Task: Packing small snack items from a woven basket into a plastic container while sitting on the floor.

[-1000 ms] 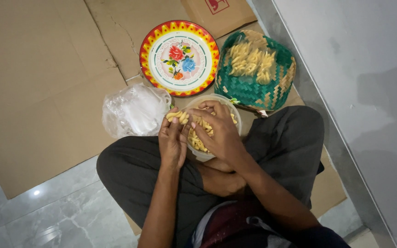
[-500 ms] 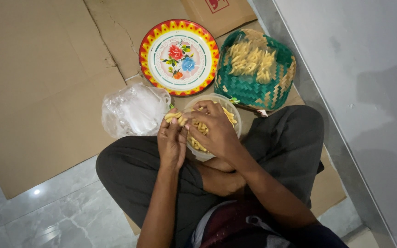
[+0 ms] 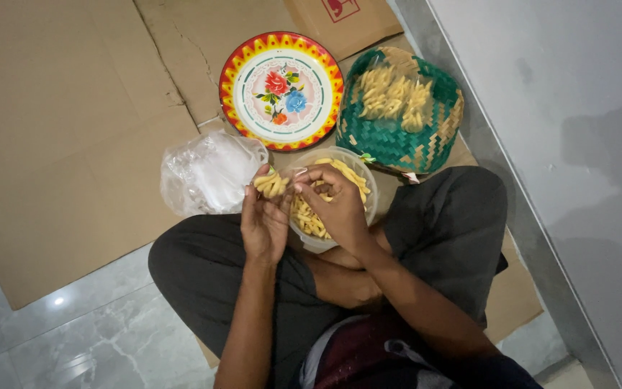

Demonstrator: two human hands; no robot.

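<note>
Yellow snack sticks (image 3: 271,184) pinched in left hand (image 3: 264,220); right hand (image 3: 340,209) fingers curled over one bowl (image 3: 368,189).

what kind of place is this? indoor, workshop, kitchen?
Likely a home floor, indoors: the person sits cross-legged on flattened cardboard laid over marble-look tiles, beside a grey wall. A flowered plate and a woven basket lie on the cardboard.

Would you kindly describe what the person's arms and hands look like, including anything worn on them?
Both forearms are bare to the bottom of the picture: no sleeves show. The left hand and right hand wear no gloves, and no rings, watch or bracelet can be seen. The fingernails look short and unpainted.
</note>
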